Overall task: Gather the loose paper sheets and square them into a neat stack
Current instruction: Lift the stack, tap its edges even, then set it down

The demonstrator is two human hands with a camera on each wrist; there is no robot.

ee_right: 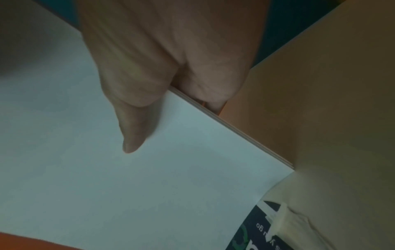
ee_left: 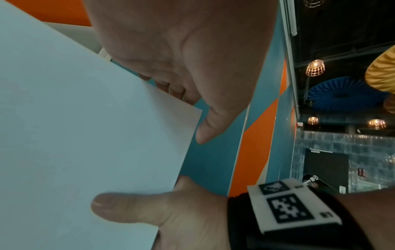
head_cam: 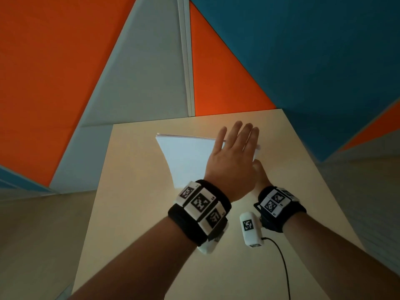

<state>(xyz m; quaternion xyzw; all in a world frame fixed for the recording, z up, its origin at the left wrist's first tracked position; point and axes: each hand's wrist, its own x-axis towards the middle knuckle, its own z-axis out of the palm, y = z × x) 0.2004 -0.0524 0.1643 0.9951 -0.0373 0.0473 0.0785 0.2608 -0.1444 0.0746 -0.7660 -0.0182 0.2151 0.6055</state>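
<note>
A stack of white paper sheets (head_cam: 186,156) stands tilted up from the beige table (head_cam: 134,213), its top edges nearly flush. My left hand (head_cam: 233,152) lies flat with straight fingers across the stack's upper right corner; in the left wrist view this left hand (ee_left: 181,50) reaches past the paper's (ee_left: 74,135) corner. My right hand (head_cam: 260,173) is mostly hidden behind the left one. It pinches the stack's right edge, with the right hand's thumb (ee_left: 119,204) on the front sheet. The right wrist view shows that right hand (ee_right: 160,59) with its thumb on the paper (ee_right: 171,186) and its fingers behind the edge.
Orange, blue and grey wall panels (head_cam: 303,61) rise right behind the table's far edge. A white marker-tagged device (head_cam: 251,229) with a black cable (head_cam: 279,256) hangs below my right wrist, over the table. Bare table surface lies to the left of the stack and in front of it.
</note>
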